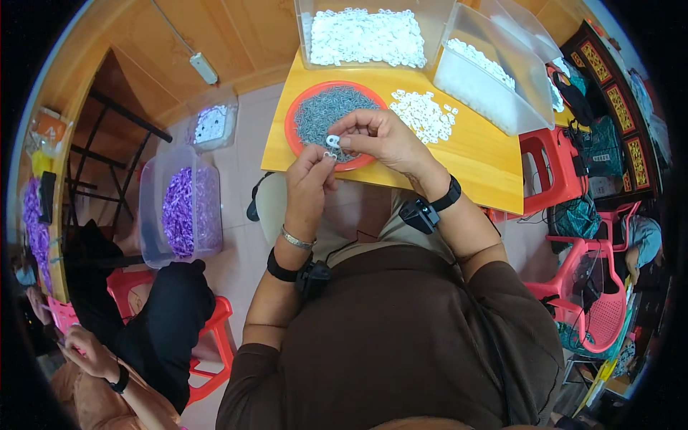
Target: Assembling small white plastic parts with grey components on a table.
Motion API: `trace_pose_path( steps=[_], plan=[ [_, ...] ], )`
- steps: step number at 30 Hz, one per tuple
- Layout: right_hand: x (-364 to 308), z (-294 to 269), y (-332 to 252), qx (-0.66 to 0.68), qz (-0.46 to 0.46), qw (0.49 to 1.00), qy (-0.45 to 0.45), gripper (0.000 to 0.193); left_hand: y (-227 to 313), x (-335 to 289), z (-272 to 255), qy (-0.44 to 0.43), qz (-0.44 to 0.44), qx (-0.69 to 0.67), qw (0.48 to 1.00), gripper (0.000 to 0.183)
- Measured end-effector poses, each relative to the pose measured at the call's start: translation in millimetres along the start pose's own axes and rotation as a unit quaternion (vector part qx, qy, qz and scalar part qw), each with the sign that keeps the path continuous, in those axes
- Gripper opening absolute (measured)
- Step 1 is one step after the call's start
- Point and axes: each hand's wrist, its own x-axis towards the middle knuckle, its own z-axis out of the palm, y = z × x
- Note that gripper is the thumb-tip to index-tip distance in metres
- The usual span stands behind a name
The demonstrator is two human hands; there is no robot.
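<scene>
My right hand [383, 140] pinches a small white plastic piece with holes [333, 141] between thumb and fingers. Just below and left of it, my left hand [309, 173] is closed in a pinch on a tiny metal-looking part [329, 154], too small to name. Both hands are close together over the near rim of a round red tray [289, 129]. Inside the tray lies a heap of small grey metal parts [322, 111]. Right of the tray, many loose white plastic pieces [424, 116] are spread on the yellow wooden table [473, 161].
Two clear bins hold more white pieces: one at the back [369, 39], one at the right [476, 79]. A floor bin [183, 215] contains purple pieces. At the left, another person's hand [89, 351] is at work. Red plastic stools [545, 172] and pink chairs [602, 308] stand right.
</scene>
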Motion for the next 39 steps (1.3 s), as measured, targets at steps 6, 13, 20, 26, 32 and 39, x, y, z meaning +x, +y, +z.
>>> trace_pose_path(
  steps=[6,13,20,26,32,39],
  plan=[
    [0.7,0.7,-0.7,-0.036,-0.003,0.999,0.003,0.017,-4.3,1.1,-1.6,0.004,0.010,0.001,1.000,0.012],
    [-1.7,1.6,4.2,-0.054,-0.017,0.998,-0.006,0.017,-4.1,0.2,-1.2,0.007,0.012,0.020,1.000,0.012],
    [-2.7,4.2,5.5,-0.076,-0.018,0.997,-0.007,0.016,-3.0,0.8,0.2,0.006,0.006,0.042,0.999,0.013],
    [1.8,1.5,-3.8,-0.047,0.005,0.999,0.017,0.017,4.0,1.2,-3.2,0.017,-0.017,0.041,0.999,0.013],
    [1.7,0.2,9.3,-0.024,0.006,1.000,0.018,0.016,-3.0,2.9,-3.0,0.030,-0.009,0.042,0.999,0.010],
    [1.2,1.3,7.6,-0.064,-0.001,0.998,0.004,0.016,-7.0,-0.4,-4.4,0.013,-0.014,0.033,0.999,0.010]
  ],
)
